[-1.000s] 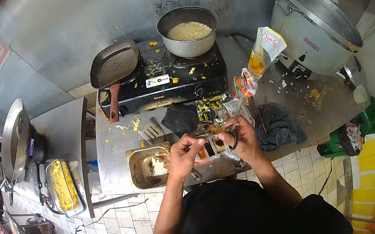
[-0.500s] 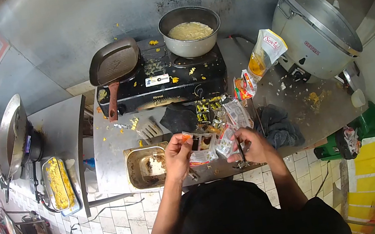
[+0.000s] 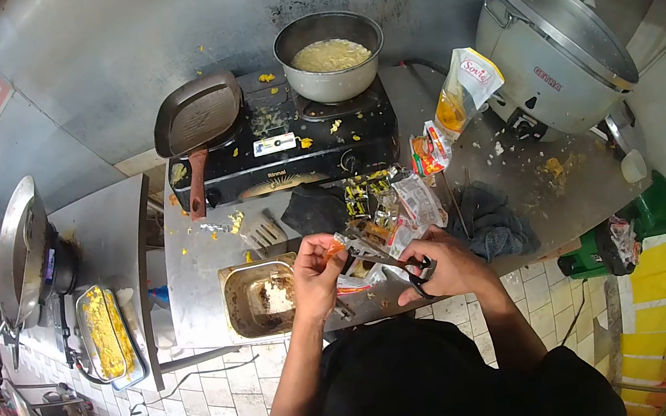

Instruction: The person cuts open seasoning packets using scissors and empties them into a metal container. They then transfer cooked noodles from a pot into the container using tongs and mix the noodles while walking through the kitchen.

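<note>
Scissors (image 3: 405, 265) with black handles are clasped in the right hand (image 3: 452, 263), at the near edge of the metal table (image 3: 197, 294), a little right of its middle. Their blades point left and slightly far, toward a small clear packet (image 3: 335, 249) with something orange in it, which the left hand (image 3: 316, 280) pinches between thumb and fingers; whether the blades touch it, I cannot tell. Just beyond the hands lies a jumble of wrappers (image 3: 417, 202), some printed, some clear. Left of them sits a square metal container (image 3: 234, 301), soiled inside, with a slotted spatula (image 3: 266, 234) on its far side, near a black cloth (image 3: 315, 208). A grey cloth (image 3: 495, 219) lies crumpled to the right of the hands. On the far side stands a black stove (image 3: 292, 175), carrying a brown grill pan (image 3: 196, 112) at left and a pot (image 3: 336, 83) of pale food at right. Farther right, an upright pouch (image 3: 467, 86) leans beside a large cooker (image 3: 552, 62).
</note>
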`<move>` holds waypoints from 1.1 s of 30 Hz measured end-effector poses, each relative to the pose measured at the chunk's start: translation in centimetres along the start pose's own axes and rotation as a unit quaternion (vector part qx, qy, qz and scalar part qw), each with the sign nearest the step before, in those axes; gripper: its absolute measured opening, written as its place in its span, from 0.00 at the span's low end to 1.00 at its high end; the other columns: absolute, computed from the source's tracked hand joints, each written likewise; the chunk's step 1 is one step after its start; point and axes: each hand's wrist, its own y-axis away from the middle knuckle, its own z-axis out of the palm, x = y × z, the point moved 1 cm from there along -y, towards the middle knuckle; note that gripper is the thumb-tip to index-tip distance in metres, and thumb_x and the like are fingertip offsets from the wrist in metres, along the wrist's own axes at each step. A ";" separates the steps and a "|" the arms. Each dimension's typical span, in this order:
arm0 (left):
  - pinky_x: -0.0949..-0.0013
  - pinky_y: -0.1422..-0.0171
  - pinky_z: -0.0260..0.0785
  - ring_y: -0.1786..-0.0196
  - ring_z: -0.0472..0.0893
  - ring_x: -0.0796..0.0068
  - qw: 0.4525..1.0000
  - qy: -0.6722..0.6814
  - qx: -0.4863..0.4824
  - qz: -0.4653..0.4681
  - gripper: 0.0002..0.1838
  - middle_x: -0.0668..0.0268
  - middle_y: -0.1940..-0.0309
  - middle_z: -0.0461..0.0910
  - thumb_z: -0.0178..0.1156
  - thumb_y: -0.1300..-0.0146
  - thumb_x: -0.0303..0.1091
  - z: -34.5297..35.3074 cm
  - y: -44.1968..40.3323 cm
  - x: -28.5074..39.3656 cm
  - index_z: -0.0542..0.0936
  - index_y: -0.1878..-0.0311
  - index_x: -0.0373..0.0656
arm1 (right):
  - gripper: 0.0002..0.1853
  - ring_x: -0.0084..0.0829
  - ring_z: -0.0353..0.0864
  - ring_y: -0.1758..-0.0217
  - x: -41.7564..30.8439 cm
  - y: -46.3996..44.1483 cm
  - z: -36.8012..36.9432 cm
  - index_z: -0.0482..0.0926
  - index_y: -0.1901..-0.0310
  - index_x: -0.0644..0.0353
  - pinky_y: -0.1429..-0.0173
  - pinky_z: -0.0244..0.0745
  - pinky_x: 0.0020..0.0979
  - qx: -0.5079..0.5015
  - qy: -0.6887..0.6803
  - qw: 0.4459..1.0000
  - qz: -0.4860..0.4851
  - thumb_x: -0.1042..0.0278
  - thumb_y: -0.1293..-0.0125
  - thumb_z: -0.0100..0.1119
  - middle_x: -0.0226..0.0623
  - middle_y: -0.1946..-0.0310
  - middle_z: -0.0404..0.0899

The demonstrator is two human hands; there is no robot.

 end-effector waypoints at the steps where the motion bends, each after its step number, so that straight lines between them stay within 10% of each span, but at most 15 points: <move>1: 0.81 0.52 0.67 0.59 0.75 0.87 1.000 -0.012 0.000 -0.001 0.11 0.72 0.60 0.77 0.60 0.34 0.19 -0.1 0.0 0.0 0.73 0.51 0.40 | 0.35 0.34 0.74 0.55 -0.2 0.0 -0.1 0.83 0.59 0.58 0.49 0.72 0.35 -0.007 -0.007 1.000 0.009 0.44 0.67 0.84 0.27 0.71 0.81; 33: 0.81 0.56 0.66 0.61 0.74 0.87 0.996 0.089 0.007 0.015 0.13 0.71 0.62 0.75 0.57 0.35 0.15 0.2 -0.5 -0.3 0.70 0.52 0.41 | 0.30 0.30 0.74 0.63 -0.2 -0.7 -0.4 0.84 0.63 0.56 0.56 0.72 0.33 0.032 0.023 0.999 0.001 0.45 0.66 0.83 0.26 0.76 0.79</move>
